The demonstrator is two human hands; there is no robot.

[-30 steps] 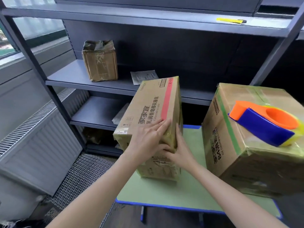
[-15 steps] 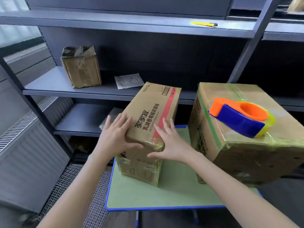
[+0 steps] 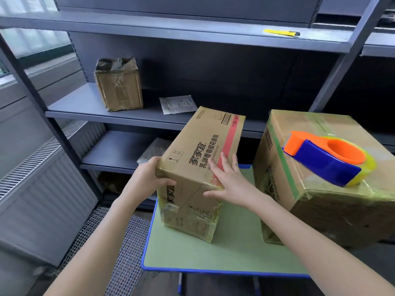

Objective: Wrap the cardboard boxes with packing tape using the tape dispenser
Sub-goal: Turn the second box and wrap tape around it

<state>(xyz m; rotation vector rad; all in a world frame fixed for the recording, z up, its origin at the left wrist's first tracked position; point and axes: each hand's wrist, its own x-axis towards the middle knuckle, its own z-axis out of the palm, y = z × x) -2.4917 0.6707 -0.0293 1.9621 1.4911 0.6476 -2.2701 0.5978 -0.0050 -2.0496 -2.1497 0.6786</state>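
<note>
Left hand (image 3: 147, 178) grips box (image 3: 198, 150) corner, right hand (image 3: 229, 181) presses its top edge

soap carton (image 3: 203, 150): brown, red stripe, black lettering | large carton (image 3: 320, 210): brown, green stripe | tape dispenser (image 3: 327, 167): orange body, blue cover | tape roll (image 3: 371, 166): yellow | table (image 3: 224, 259): pale green top, blue rim | shelving (image 3: 85, 103): grey-blue | utility knife (image 3: 280, 32): yellow, black tip | small box (image 3: 119, 90): brown | floor mesh (image 3: 128, 242): grey grid | paper slip (image 3: 177, 104): white, grey print
</note>
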